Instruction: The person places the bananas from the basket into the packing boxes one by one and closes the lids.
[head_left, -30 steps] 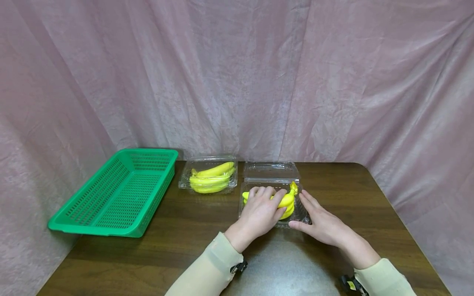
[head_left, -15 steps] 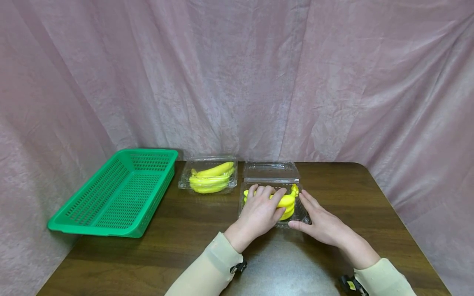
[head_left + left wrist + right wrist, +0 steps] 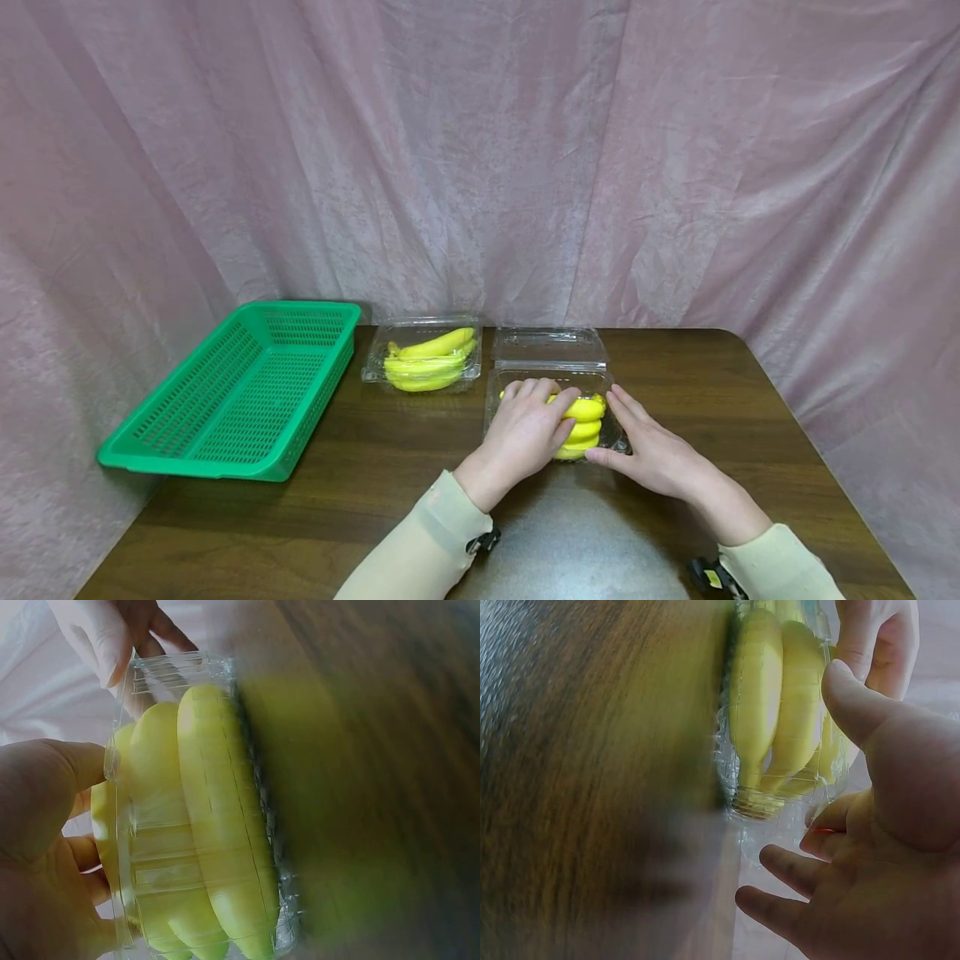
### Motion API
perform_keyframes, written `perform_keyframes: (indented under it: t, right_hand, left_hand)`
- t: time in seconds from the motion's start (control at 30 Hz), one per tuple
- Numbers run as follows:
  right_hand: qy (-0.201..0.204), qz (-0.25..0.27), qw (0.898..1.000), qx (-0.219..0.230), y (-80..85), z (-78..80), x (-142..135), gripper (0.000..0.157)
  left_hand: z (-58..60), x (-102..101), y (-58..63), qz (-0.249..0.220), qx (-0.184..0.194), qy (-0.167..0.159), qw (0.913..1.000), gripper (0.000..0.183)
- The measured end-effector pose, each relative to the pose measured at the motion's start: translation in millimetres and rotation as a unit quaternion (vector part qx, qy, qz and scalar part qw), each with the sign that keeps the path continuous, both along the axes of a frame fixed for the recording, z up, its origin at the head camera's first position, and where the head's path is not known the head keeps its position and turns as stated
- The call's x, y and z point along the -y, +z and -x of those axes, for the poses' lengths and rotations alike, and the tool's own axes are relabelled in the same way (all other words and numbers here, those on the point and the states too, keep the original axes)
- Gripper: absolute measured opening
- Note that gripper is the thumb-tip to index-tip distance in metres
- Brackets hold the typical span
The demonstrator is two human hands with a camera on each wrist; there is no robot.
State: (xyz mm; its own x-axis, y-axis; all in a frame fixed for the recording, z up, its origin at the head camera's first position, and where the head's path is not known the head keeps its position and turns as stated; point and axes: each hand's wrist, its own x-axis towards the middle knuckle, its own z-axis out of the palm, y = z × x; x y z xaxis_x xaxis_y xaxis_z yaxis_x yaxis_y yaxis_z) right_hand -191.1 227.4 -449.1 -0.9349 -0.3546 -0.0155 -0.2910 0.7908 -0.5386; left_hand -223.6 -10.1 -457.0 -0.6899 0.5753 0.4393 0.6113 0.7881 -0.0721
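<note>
A bunch of yellow bananas (image 3: 583, 428) lies inside a clear plastic clamshell box (image 3: 491, 412) whose lid (image 3: 549, 346) is tipped back toward the curtain. Over the top of the bunch, my left hand (image 3: 528, 425) grips it with bent fingers, which partly hide it. In the left wrist view the bananas (image 3: 225, 817) show through the clear wall, and the thumb (image 3: 79, 761) is at the rim. At the box's right side, my right hand (image 3: 660, 454) has its fingers straight, touching or very near the rim. The right wrist view shows its fingers (image 3: 780, 911) spread beside the box.
A second clear clamshell box (image 3: 367, 367) with bananas (image 3: 427, 362) inside stands just left, its lid down. Farther left is a green plastic basket (image 3: 300, 450). Everything stands on a brown wooden table (image 3: 375, 450), with a pink curtain (image 3: 480, 167) behind.
The bunch has sunk lower into the box and toward me, its stem end dropping below the rim at the right. Both hands have stayed nearly in place.
</note>
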Motion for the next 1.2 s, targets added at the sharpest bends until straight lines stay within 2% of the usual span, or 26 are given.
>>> perform_keyframes:
  t: [0.17, 0.47, 0.63, 0.77, 0.97, 1.1, 1.2]
  right_hand:
    - [-0.001, 0.001, 1.000, 0.006, 1.4, -1.4, -1, 0.113]
    - [0.001, -0.003, 1.000, -0.017, 1.5, -2.1, -6, 0.111]
    - [-0.002, -0.008, 1.000, -0.014, 0.2, -3.8, -7, 0.111]
    - [-0.005, -0.013, 1.000, -0.013, 0.1, -5.0, -7, 0.112]
    - [-0.002, -0.012, 1.000, -0.015, -0.5, -4.8, -7, 0.110]
    - [-0.002, -0.007, 1.000, -0.020, 0.5, -3.3, -10, 0.107]
    - [-0.007, -0.005, 1.000, -0.022, 2.7, -1.5, -12, 0.105]
  left_hand:
    - [-0.9, 0, 0.9, 0.000, 0.009, -0.004, 1.0000, 0.046]
    - [1.8, 3, 2.7, -0.028, 0.015, -0.025, 0.9992, 0.048]
    - [3.4, 4, 3.7, -0.043, 0.038, -0.027, 0.9980, 0.050]
    - [5.6, 7, 5.6, -0.066, 0.066, -0.011, 0.9956, 0.051]
    - [13.8, 17, 11.5, -0.116, 0.088, 0.036, 0.9888, 0.047]
    - [20.7, 24, 14.9, -0.106, 0.106, 0.060, 0.9868, 0.052]
    - [25.5, 28, 16.4, -0.101, 0.139, 0.071, 0.9825, 0.056]
